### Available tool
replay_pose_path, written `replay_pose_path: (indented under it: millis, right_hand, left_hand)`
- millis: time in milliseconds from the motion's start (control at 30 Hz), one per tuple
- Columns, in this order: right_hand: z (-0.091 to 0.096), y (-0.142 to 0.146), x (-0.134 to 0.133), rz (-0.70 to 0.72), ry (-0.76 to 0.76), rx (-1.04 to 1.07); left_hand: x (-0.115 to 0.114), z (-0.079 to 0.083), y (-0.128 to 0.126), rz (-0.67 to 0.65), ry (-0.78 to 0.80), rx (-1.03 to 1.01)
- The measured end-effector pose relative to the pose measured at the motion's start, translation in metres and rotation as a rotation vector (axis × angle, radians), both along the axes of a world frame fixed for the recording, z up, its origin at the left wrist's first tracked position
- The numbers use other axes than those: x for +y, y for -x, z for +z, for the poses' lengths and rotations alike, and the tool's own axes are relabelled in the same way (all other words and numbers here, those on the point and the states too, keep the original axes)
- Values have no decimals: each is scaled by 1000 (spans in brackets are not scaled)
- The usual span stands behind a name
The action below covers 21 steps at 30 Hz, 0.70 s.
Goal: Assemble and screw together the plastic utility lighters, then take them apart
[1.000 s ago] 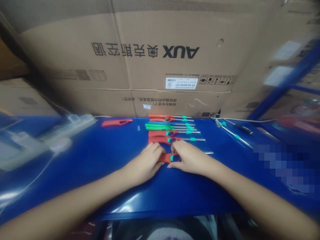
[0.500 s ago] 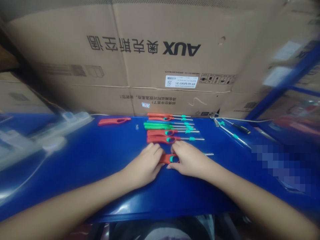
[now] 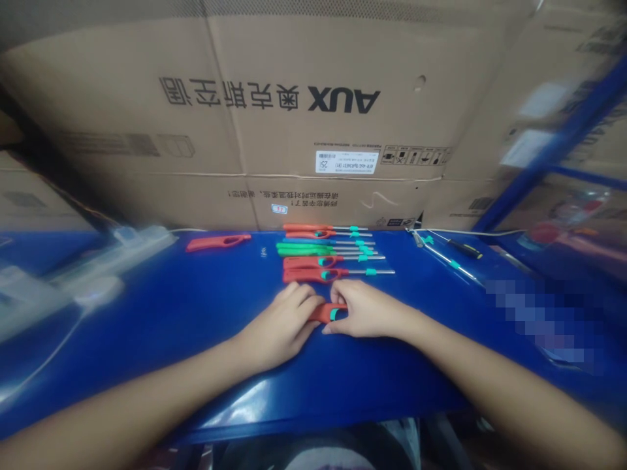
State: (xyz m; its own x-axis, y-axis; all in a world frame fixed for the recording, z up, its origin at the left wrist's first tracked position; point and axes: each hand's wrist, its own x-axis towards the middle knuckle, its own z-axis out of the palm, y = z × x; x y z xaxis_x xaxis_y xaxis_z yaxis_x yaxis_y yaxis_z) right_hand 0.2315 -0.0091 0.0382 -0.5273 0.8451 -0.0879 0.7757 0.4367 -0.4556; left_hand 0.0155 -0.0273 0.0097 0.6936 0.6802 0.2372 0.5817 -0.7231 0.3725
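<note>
A red long-nose lighter with a green trigger lies between my hands, low over the blue table. Its back end is wrapped by my left hand, fingers closed. My right hand pinches the front of the handle by the trigger opening, and its metal tube is hidden behind that hand. Just beyond my fingers, several similar lighters lie in a row: a red lighter nearest, then green lighters, a blue lighter and an orange-red lighter farthest, tubes pointing right.
On the left lie a loose red handle piece and a white power strip with a cord. At the right are a metal tube with green parts and a screwdriver. A large cardboard box walls off the back of the blue table.
My right hand has shifted slightly on the lighter, and the tube's tip, seen past the wrist before, no longer shows. The whole view has moved a little. Both hands keep their grip.
</note>
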Motion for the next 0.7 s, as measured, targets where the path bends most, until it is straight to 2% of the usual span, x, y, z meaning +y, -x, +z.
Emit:
replay_pose_path:
  millis: [167,400,533,700]
  right_hand:
    - [1,-1,2,17,-27,38]
    - [1,3,-2,57,-122,-30]
    - [0,0,0,56,-189,-16]
    - [4,-5,7,-19,-188,33]
  left_hand:
    - [12,-6,6,-56,5,-97]
    - [21,-5,10,-124,63,-163]
    - [21,-7,9,-94,75,-188]
    - [23,-10,9,-17,80,-261]
